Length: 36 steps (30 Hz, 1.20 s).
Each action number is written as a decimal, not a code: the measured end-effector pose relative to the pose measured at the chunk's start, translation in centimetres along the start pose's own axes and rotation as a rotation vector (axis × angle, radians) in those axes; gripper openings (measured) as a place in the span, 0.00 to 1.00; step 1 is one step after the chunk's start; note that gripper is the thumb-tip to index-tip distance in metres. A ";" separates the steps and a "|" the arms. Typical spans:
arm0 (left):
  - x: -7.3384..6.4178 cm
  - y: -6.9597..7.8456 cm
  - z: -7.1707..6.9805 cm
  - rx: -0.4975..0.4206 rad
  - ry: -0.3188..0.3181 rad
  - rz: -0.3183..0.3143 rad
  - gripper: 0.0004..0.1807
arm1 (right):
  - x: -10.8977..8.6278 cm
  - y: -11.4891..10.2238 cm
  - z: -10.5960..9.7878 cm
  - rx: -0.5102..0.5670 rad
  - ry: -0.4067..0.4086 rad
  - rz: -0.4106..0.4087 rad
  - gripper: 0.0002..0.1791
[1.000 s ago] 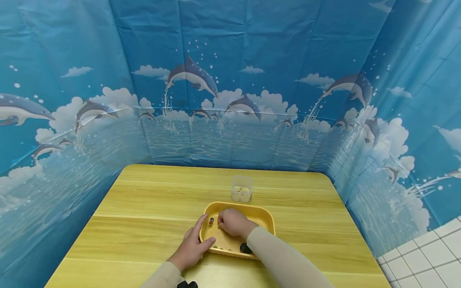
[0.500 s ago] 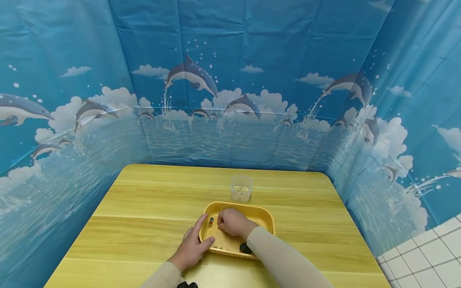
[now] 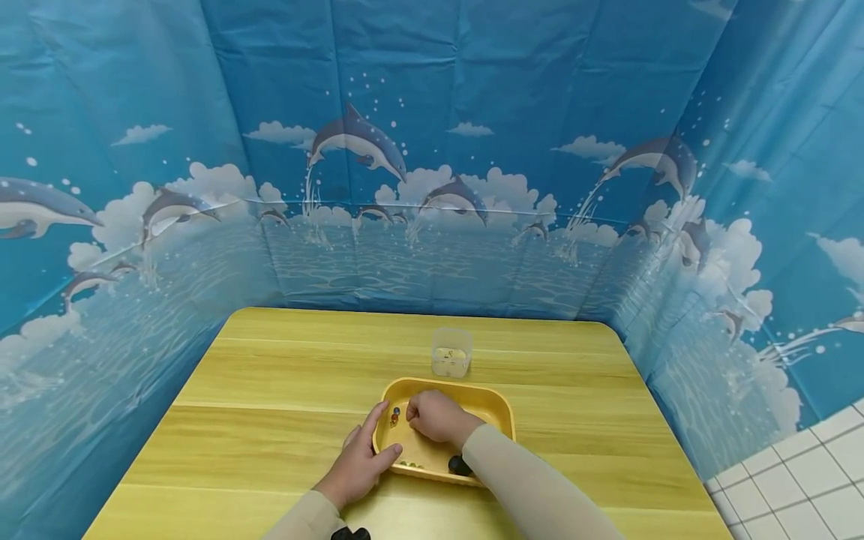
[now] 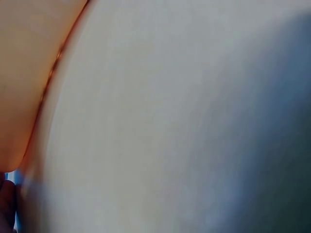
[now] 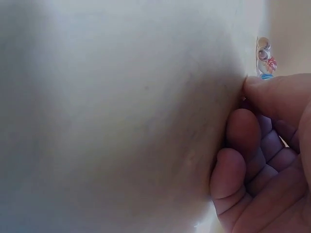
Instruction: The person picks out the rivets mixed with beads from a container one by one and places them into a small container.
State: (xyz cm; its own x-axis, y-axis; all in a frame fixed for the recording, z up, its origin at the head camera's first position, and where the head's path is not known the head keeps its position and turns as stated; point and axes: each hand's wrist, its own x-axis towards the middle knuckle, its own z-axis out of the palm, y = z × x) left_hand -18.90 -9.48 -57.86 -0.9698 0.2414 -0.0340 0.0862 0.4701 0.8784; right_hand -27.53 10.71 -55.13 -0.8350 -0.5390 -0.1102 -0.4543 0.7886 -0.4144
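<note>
A shallow yellow tray sits on the table. My left hand rests against its left end, fingers extended along the rim and thumb over the near corner. Inside the tray, my right hand reaches down with curled fingers. In the right wrist view its thumb touches the pale tray floor; whether anything sits between thumb and index finger is hidden. Just left of that hand lie small glass marbles, a blue one and a reddish-orange one among them. Several yellowish marbles lie along the near wall.
Behind the tray stands a clear plastic box with some small dark marks or bits in it. Black wrist cameras sit under the sleeves. A dolphin-print curtain encloses the wooden table on the back and sides.
A yellowish marble by the tray's near wall has rolled left, closer to the others there. Both hands hold nearly the same places.
</note>
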 end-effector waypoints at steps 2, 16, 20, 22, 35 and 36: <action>0.0 -0.1 0.0 -0.002 -0.003 0.002 0.43 | -0.1 0.0 0.1 0.000 0.006 -0.006 0.02; -0.4 -0.1 0.1 -0.011 -0.008 -0.015 0.43 | -0.2 -0.1 0.4 0.071 -0.006 0.011 0.09; -0.5 -0.1 0.1 0.006 0.004 -0.021 0.42 | -0.1 -0.2 0.6 0.062 -0.005 -0.006 0.10; -0.4 -0.1 0.1 0.014 0.007 -0.021 0.42 | -0.1 -0.2 0.6 0.059 -0.001 -0.009 0.07; 0.3 0.1 -1.1 -0.083 -0.123 -0.047 0.54 | 0.2 0.6 -0.1 0.169 0.011 0.009 0.07; 0.3 0.1 -1.2 -0.074 -0.124 -0.050 0.55 | 0.2 0.6 -0.1 0.178 0.005 0.017 0.07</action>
State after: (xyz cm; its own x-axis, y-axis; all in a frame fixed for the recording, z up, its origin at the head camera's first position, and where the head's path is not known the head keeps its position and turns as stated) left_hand -19.44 -10.39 -57.19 -0.9366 0.3241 -0.1335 0.0166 0.4213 0.9068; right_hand -27.94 11.10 -55.28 -0.8437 -0.5245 -0.1140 -0.3788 0.7322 -0.5660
